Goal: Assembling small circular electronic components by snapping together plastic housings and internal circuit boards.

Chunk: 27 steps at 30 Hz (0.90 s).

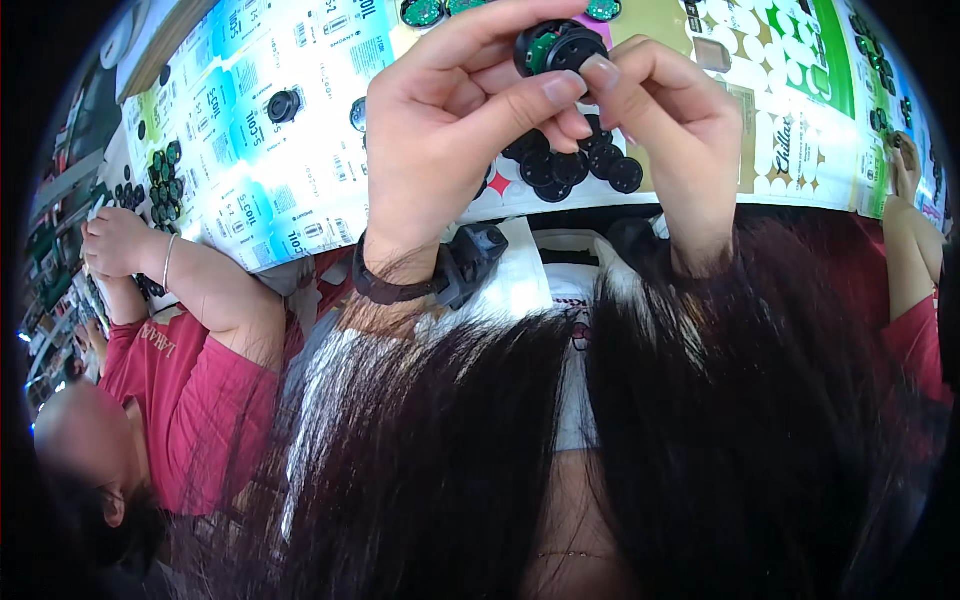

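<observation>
A black round housing (575, 48) with a green circuit board in its side opening is held up over the table's near edge. My left hand (450, 125) grips it from the left, thumb below and fingers curled behind. From the right, my right hand (685, 115) pinches its rim, the thumb pressed against the dark face. Whatever lies under the right fingertips is hidden. Just below and behind my hands is a loose pile of black discs (565, 170). Round green circuit boards (422, 12) lie at the far side, partly cut off by the frame.
Printed sheets cover the table (320, 190). A black round part (284, 106) lies to the left, with clustered green boards (166, 185) farther left. A co-worker in a red shirt (190, 390) sits at left; another person's hand (905, 165) reaches in at far right.
</observation>
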Available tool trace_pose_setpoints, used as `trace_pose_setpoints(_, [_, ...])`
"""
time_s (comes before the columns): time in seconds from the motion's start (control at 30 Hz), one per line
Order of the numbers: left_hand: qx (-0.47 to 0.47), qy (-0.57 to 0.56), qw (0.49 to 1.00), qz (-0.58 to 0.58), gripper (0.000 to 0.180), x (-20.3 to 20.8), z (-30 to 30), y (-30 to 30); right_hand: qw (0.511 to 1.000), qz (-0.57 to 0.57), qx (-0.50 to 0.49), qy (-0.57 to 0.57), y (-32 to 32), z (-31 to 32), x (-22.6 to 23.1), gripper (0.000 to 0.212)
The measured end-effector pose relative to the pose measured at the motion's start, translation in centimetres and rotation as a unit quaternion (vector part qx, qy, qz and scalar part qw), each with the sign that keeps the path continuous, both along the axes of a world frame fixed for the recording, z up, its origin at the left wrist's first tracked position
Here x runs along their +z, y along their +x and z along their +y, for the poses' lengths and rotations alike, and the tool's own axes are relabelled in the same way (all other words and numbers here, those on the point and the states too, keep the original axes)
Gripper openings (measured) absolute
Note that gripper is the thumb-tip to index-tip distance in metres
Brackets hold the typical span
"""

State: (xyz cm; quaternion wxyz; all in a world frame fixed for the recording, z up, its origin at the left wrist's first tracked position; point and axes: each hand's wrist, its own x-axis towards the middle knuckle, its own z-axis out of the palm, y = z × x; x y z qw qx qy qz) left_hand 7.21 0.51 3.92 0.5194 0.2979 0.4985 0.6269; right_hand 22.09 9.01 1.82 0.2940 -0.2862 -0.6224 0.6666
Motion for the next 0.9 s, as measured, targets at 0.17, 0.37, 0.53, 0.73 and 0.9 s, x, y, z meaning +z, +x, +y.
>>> trace_pose_setpoints(0.17, [0.016, -0.020, 1.000, -0.015, 0.039, -0.2, 0.3, 0.1, 0.967, 0.059, -0.148, 0.199, -2.0, -1.0, 1.2, 0.029])
trace_pose_setpoints(0.37, [0.012, -0.014, 0.999, -0.050, 0.040, -0.6, 0.6, 0.4, 0.891, -0.092, -0.092, 0.434, -0.7, 0.0, 1.7, 0.037])
trace_pose_setpoints(0.53, [-0.011, -0.034, 0.993, -0.111, 0.033, 0.2, 0.5, 0.3, 0.873, -0.094, -0.067, 0.474, -0.2, 0.9, 1.8, 0.042])
trace_pose_setpoints(0.73, [-0.065, -0.021, 0.998, -0.003, 0.040, -0.8, 0.1, -1.1, 0.859, -0.105, -0.031, 0.500, -0.2, 1.3, 2.1, 0.042])
trace_pose_setpoints(0.9, [-0.072, 0.011, 0.996, -0.049, 0.043, -1.5, 0.7, -0.9, 0.853, -0.103, -0.023, 0.511, 0.0, 1.6, 2.6, 0.044])
